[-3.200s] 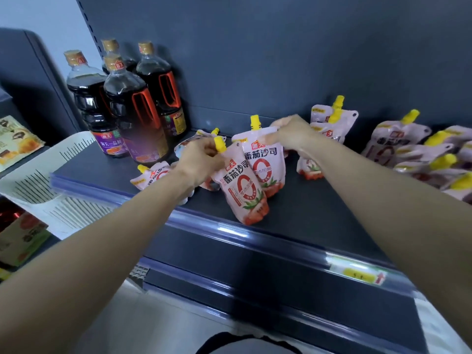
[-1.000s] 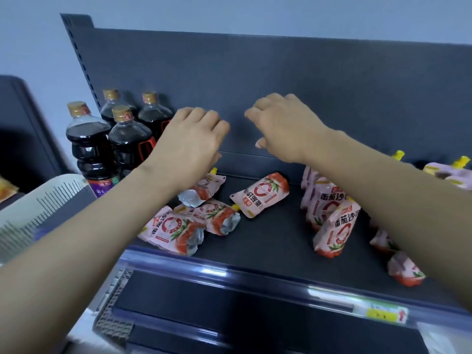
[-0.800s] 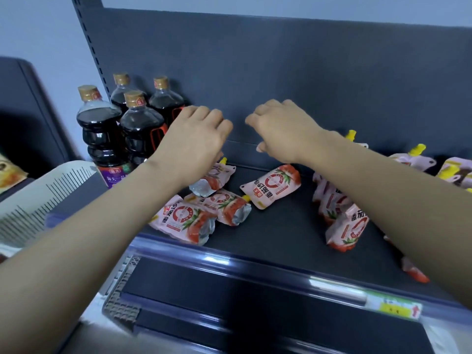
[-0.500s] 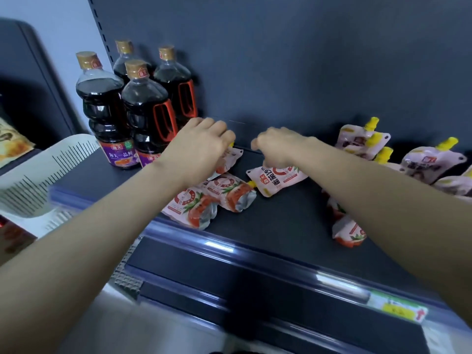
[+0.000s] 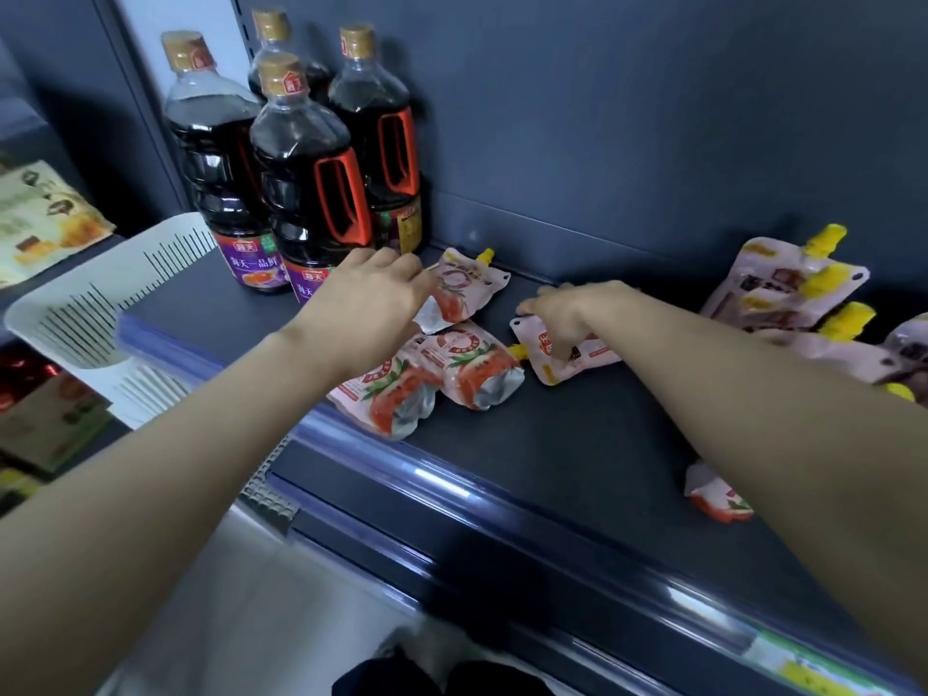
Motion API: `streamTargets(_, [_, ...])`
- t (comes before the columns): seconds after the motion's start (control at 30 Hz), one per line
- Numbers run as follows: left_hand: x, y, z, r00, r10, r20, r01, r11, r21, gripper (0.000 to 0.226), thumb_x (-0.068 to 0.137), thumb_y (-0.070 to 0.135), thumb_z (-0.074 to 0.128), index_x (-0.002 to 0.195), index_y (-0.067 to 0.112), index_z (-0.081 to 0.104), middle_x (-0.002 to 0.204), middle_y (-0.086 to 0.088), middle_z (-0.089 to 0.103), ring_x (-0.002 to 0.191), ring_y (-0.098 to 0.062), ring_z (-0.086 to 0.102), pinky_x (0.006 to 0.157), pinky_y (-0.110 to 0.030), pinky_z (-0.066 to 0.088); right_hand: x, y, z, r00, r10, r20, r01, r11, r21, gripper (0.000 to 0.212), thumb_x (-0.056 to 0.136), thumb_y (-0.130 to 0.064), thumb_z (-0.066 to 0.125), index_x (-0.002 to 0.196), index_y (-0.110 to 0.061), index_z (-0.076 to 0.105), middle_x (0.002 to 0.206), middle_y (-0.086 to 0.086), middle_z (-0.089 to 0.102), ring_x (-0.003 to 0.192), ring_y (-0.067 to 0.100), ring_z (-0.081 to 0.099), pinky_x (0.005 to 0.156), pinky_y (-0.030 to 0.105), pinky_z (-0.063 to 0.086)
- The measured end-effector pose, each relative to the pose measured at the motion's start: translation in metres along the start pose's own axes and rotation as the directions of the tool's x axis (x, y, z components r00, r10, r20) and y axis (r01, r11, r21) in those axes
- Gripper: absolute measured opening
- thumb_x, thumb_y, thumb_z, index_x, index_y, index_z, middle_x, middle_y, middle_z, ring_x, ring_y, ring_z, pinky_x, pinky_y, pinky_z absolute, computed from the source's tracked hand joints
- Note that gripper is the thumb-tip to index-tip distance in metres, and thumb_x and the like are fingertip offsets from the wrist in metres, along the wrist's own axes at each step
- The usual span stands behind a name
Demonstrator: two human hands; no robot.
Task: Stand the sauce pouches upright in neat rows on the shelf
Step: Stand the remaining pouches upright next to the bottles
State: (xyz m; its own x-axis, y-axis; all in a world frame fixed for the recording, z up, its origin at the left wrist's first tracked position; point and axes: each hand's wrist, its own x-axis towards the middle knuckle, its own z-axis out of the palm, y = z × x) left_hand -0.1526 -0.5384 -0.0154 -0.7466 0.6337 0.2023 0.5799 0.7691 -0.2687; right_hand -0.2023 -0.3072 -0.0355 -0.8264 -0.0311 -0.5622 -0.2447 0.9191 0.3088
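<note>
Head view: nearest is the blue front rail (image 5: 452, 479) of the dark shelf (image 5: 577, 434), running from left to lower right. Just behind the rail on the right, a half-hidden pouch (image 5: 715, 497) shows its red base under the right forearm. Left of centre, two flat pouches (image 5: 396, 394) lie side by side near the shelf edge, bases toward the viewer. Farther in, the right hand (image 5: 567, 313) rests on a face-up pouch (image 5: 572, 359) with its fingers bent down over it; I cannot tell whether they pinch it. To its left, the left hand (image 5: 371, 303) reaches with fairly straight fingers, their tips touching a rear pouch (image 5: 462, 288) that also lies flat. The hands are apart. At far left stand four dark sauce bottles (image 5: 301, 193), with a white basket (image 5: 100, 303) beside the shelf. At far right, several yellow-capped pouches (image 5: 783, 288) lean by the back panel.
</note>
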Motion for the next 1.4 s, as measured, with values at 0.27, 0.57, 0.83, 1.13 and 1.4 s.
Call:
streamTargets(0.27, [0.023,-0.010,0.009,0.999,0.033,0.034,-0.029,0.993,-0.112,0.038,0.086,0.024,0.058,0.121,0.009,0.053,0.114,-0.011,0.056,0.107,-0.032,0.052,0.094,-0.040,0.039,0.006,0.021,-0.013,0.992,0.001,-0.128,0.036,0.957,0.289,0.035,0.070,-0.023,0.083,0.080,-0.018,0.049,0.092,0.003,0.054,0.086,0.023,0.053,0.062,0.025,0.043])
streamTargets(0.57, [0.099,-0.015,0.033,0.980,0.021,0.197,0.042,0.950,-0.308,0.040,0.087,0.026,0.056,0.122,0.007,0.050,0.123,-0.015,0.052,0.111,-0.036,0.053,0.090,-0.043,0.046,-0.032,0.070,-0.034,0.836,0.353,-0.421,0.059,0.703,0.708,0.027,0.068,-0.007,0.082,0.083,-0.010,0.060,0.080,0.003,0.054,0.075,0.019,0.051,0.058,0.023,0.037])
streamTargets(0.83, [0.134,-0.015,0.063,0.843,-0.110,0.527,0.333,0.876,-0.349,0.048,0.092,0.042,0.047,0.116,0.000,0.054,0.112,-0.017,0.062,0.095,-0.029,0.058,0.074,-0.033,0.043,-0.040,0.083,-0.018,0.737,0.555,-0.385,0.017,0.555,0.832,0.020,0.071,-0.002,0.078,0.088,-0.002,0.069,0.083,0.007,0.061,0.080,0.019,0.055,0.077,0.032,0.050])
streamTargets(1.13, [0.148,-0.008,0.061,0.693,-0.190,0.695,0.672,0.519,-0.528,0.063,0.082,0.029,0.069,0.130,-0.003,0.042,0.113,-0.017,0.058,0.106,-0.030,0.055,0.085,-0.035,0.043,-0.042,0.093,-0.013,0.625,0.690,-0.365,-0.177,0.580,0.795,0.020,0.084,-0.008,0.062,0.066,-0.016,0.056,0.086,0.008,0.062,0.085,0.029,0.061,0.074,0.033,0.052])
streamTargets(1.4, [0.155,-0.009,0.058,0.682,-0.228,0.695,0.729,0.293,-0.619,0.061,0.074,0.010,0.076,0.126,-0.001,0.045,0.115,-0.019,0.062,0.100,-0.032,0.063,0.083,-0.041,0.053,-0.030,0.095,-0.012,0.536,0.785,-0.311,-0.166,0.459,0.873,0.008,0.084,-0.007,0.060,0.079,-0.010,0.064,0.088,0.012,0.060,0.081,0.028,0.055,0.068,0.027,0.041])
